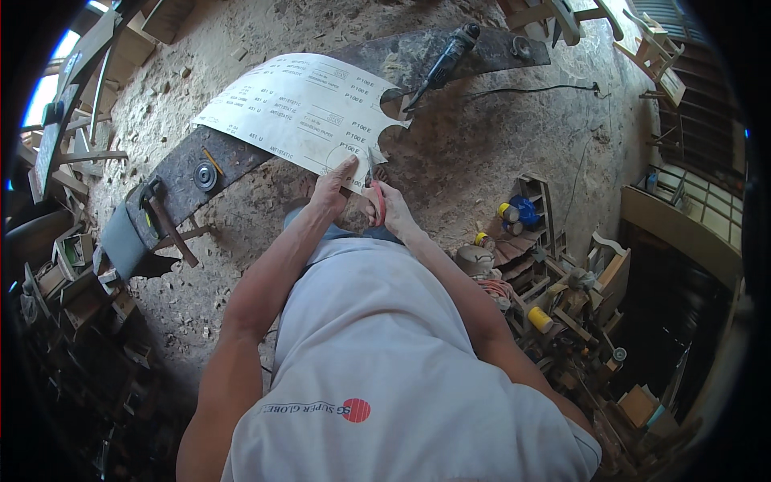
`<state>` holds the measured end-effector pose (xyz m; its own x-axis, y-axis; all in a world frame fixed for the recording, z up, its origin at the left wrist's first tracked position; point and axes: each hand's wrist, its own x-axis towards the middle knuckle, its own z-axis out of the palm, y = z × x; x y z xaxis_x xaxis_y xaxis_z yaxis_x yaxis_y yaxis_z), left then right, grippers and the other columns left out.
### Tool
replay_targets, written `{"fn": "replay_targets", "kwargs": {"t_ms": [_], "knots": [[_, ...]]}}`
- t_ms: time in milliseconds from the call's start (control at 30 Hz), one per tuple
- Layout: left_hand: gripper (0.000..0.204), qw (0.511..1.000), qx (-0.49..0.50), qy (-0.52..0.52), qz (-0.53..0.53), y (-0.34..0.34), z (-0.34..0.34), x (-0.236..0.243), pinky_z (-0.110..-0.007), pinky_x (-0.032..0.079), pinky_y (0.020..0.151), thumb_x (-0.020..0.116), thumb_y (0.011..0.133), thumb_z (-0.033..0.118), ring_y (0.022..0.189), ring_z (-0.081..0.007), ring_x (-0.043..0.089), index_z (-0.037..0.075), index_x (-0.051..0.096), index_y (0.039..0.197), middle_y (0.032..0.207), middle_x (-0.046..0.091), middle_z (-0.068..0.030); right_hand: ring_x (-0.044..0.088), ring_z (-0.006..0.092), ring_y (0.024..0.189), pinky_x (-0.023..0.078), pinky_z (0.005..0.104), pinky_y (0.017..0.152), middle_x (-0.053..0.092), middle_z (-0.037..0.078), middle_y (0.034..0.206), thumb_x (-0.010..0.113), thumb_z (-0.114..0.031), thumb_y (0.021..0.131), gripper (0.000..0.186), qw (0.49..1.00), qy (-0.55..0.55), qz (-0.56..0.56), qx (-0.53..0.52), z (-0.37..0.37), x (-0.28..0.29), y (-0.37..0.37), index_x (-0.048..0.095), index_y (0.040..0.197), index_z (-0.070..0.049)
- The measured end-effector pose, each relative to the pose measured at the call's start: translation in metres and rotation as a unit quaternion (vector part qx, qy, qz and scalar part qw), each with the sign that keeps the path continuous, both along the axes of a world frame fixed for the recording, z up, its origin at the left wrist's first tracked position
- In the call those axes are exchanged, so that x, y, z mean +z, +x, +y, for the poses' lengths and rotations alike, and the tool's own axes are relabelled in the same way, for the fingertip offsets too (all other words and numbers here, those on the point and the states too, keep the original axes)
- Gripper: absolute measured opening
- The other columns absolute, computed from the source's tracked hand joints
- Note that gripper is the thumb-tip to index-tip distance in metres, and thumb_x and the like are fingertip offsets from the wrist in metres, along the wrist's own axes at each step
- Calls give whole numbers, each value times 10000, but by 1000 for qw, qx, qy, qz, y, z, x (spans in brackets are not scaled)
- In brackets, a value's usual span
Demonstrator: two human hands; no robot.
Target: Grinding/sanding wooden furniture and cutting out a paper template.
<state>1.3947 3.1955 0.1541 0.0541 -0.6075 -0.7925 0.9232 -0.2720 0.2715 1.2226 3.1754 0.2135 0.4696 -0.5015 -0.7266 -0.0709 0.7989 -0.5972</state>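
Observation:
A large white sheet of printed sandpaper (273, 104) lies across a dusty bench, with curved cut-outs along its right edge and a drawn circle near its lower right. My left hand (334, 183) grips the sheet's lower part, thumb on the printed face. My right hand (388, 207) is closed on red-handled scissors (377, 201), whose blades are at the paper by the circle. A dark power tool (446, 60) lies on the bench beyond the sheet. Left of the sheet are a grinding disc (205, 177) and a hammer (169, 221).
The long bench (510, 52) crosses the upper view, with a cable (530, 86) trailing right from it over the dusty floor (522, 120). Wooden chair parts (72, 120) stand at left and top right. Cans (540, 320), a blue plastic object (524, 210) and timber clutter (578, 329) lie at my right.

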Motion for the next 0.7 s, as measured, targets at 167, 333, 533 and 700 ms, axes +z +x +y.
{"fn": "replay_targets", "kwargs": {"t_ms": [167,333,533,700], "knots": [[375,1000,-2,-27,9,3,3,2,-390,633,891,844,949,110,1035,-216,750,29,699,1286,1185,770,-87,526,62,577,469,254,511,550,-38,725,694,-329,1048,246,999,-24,31,33,-5,3,-7,649,1083,-90],[379,1000,-20,21,1,6,5,1,-388,630,918,844,945,107,1054,-212,747,34,703,1290,1179,772,-83,499,37,558,440,237,484,543,-56,705,708,-331,1047,248,996,-19,63,63,-6,4,-10,689,1073,-85],[387,1000,-15,20,-4,6,8,4,-378,617,961,849,938,103,1082,-214,745,22,706,1289,1196,774,-84,498,38,552,437,244,476,537,-61,690,716,-333,1046,252,997,-18,42,63,-6,10,-12,694,1071,-83],[396,999,-13,-11,-29,8,10,5,-375,617,956,847,937,98,1096,-217,746,12,703,1297,1201,777,-91,511,48,556,448,250,481,541,-51,688,725,-302,1039,231,996,-11,29,87,-18,12,-16,692,1069,-76]]}}
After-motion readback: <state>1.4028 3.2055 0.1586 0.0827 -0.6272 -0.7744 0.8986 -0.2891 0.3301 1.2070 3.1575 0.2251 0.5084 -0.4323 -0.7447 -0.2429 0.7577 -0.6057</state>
